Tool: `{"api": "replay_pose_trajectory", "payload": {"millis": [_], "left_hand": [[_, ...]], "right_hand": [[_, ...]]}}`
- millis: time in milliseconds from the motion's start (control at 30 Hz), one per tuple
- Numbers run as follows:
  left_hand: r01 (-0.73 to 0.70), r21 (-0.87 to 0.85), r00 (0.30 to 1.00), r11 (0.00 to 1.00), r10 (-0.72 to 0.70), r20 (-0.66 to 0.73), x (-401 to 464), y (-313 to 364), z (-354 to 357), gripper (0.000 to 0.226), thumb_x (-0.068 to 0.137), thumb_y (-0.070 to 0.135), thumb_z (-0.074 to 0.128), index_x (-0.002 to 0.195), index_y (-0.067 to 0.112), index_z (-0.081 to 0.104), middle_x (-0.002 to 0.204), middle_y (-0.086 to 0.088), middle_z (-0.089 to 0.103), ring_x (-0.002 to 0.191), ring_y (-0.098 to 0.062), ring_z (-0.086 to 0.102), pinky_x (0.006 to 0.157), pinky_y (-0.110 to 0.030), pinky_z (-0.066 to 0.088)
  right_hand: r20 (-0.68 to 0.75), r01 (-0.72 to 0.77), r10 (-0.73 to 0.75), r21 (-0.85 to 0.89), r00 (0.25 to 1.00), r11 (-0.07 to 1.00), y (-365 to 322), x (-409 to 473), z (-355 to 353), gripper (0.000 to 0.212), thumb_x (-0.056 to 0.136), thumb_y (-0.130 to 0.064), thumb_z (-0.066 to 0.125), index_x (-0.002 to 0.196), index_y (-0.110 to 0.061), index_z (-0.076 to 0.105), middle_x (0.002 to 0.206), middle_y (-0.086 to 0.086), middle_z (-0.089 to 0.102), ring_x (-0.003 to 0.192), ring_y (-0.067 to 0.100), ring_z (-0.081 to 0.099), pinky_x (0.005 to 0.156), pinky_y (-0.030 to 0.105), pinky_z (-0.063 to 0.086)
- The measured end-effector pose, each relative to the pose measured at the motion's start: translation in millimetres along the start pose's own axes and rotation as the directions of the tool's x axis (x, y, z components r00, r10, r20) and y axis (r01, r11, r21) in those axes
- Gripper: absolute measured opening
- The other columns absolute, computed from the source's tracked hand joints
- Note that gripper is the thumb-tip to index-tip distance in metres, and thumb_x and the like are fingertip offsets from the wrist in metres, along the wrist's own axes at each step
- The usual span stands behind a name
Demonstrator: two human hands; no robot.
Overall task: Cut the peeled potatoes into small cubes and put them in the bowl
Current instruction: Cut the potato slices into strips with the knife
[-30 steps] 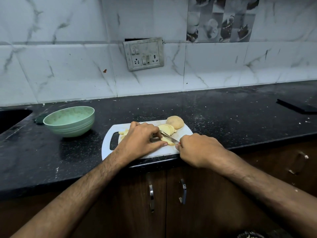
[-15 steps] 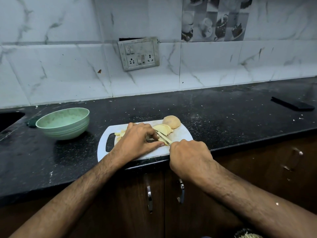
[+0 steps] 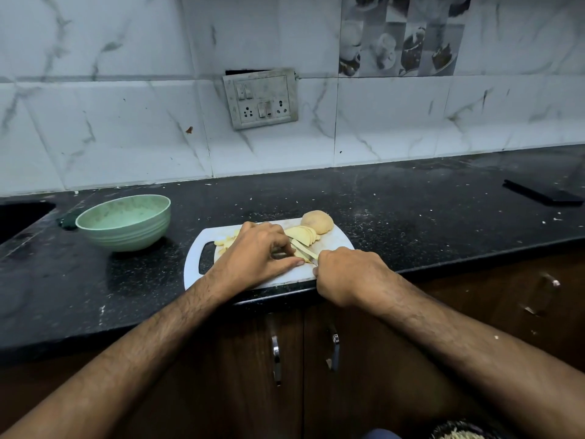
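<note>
A white cutting board (image 3: 335, 240) lies at the counter's front edge. On it are fanned potato slices (image 3: 304, 234), a whole peeled potato (image 3: 317, 221) at the back right, and small cut pieces (image 3: 225, 242) near the handle hole. My left hand (image 3: 256, 255) presses down on the slices, its fingers hiding part of them. My right hand (image 3: 349, 275) grips the knife handle; the blade (image 3: 305, 249) lies across the slices beside my left fingertips. The green bowl (image 3: 125, 221) sits to the left of the board.
The black stone counter (image 3: 411, 210) runs left to right. A sink opening (image 3: 19, 217) is at far left. A dark flat object (image 3: 543, 194) lies at far right. A switch socket (image 3: 261, 98) hangs on the tiled wall. Cabinet handles (image 3: 275, 353) are below.
My right hand has pulled the knife slightly toward me and to the left along the slices. My left hand stays pressed on the potato. The camera has shifted a little.
</note>
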State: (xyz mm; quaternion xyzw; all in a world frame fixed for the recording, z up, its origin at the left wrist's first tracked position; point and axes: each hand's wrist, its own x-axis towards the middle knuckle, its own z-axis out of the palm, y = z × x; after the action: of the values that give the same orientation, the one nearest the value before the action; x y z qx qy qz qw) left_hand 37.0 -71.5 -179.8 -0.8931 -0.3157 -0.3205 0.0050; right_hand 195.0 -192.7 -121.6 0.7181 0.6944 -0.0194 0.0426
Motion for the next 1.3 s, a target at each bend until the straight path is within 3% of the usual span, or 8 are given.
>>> {"api": "replay_pose_trajectory", "payload": {"millis": [233, 467, 633, 767, 1000, 1300], "left_hand": [[0.025, 0.070, 0.999, 0.997, -0.022, -0.036, -0.9, 2.3, 1.2, 0.038, 0.080, 0.068, 0.061, 0.081, 0.032, 0.071, 0.088, 0.018, 0.065, 0.091, -0.006, 0.057, 0.094, -0.036, 0.032], [0.003, 0.106, 1.000, 0.994, -0.003, -0.001, -0.8, 1.5, -0.1, 0.034, 0.084, 0.066, 0.057, 0.088, 0.033, 0.062, 0.094, 0.018, 0.058, 0.094, -0.005, 0.051, 0.092, -0.035, 0.030], [0.023, 0.067, 1.000, 0.997, -0.024, 0.019, -3.2, 2.5, -1.9, 0.037, 0.082, 0.067, 0.054, 0.099, 0.034, 0.056, 0.100, 0.020, 0.063, 0.101, -0.002, 0.055, 0.098, -0.037, 0.029], [0.012, 0.136, 0.999, 0.991, -0.018, 0.042, -3.7, 4.6, -3.4, 0.033, 0.086, 0.055, 0.051, 0.110, 0.035, 0.060, 0.108, 0.021, 0.061, 0.107, -0.004, 0.052, 0.095, -0.037, 0.026], [-0.013, 0.195, 0.991, 0.981, -0.013, 0.134, 0.1, 4.6, -4.9, 0.019, 0.101, 0.032, 0.053, 0.116, 0.041, 0.061, 0.110, 0.020, 0.047, 0.110, -0.006, 0.043, 0.099, -0.042, 0.023], [-0.138, 0.233, 0.969, 0.963, 0.083, 0.234, 5.1, 0.0, -15.9, 0.010, 0.101, 0.033, 0.057, 0.110, 0.037, 0.057, 0.112, 0.020, 0.048, 0.103, -0.006, 0.040, 0.090, -0.039, 0.026]], "right_hand": [[-0.041, 0.034, -0.034, 0.014, 0.999, 0.999, 8.1, -8.1, 6.1, 0.028, 0.102, -0.033, 0.037, 0.118, -0.016, 0.052, 0.121, 0.008, 0.061, 0.108, 0.029, 0.058, 0.075, 0.037, 0.035], [-0.047, 0.080, -0.082, -0.051, 0.995, 0.995, 35.2, -50.3, 7.0, 0.027, 0.105, -0.042, 0.029, 0.094, -0.024, 0.046, 0.113, 0.008, 0.062, 0.103, 0.030, 0.061, 0.072, 0.037, 0.037], [-0.074, 0.052, -0.060, -0.101, 0.995, 0.993, 45.1, -43.8, 0.8, 0.037, 0.104, -0.045, 0.030, 0.108, -0.020, 0.058, 0.115, 0.006, 0.063, 0.105, 0.030, 0.061, 0.075, 0.038, 0.039], [-0.064, 0.025, -0.030, -0.083, 0.997, 0.996, 52.0, -29.6, -3.2, 0.038, 0.104, -0.046, 0.031, 0.112, -0.019, 0.058, 0.118, 0.007, 0.063, 0.108, 0.031, 0.061, 0.077, 0.038, 0.039], [-0.087, 0.011, -0.013, -0.023, 0.996, 1.000, 53.8, -13.7, 6.7, 0.041, 0.103, -0.048, 0.030, 0.114, -0.020, 0.059, 0.120, 0.008, 0.062, 0.107, 0.031, 0.060, 0.077, 0.040, 0.039], [-0.120, 0.033, -0.035, -0.017, 0.992, 0.999, 54.5, -13.0, 15.1, 0.041, 0.104, -0.048, 0.028, 0.110, -0.019, 0.058, 0.115, 0.007, 0.063, 0.103, 0.030, 0.061, 0.075, 0.040, 0.041]]}}
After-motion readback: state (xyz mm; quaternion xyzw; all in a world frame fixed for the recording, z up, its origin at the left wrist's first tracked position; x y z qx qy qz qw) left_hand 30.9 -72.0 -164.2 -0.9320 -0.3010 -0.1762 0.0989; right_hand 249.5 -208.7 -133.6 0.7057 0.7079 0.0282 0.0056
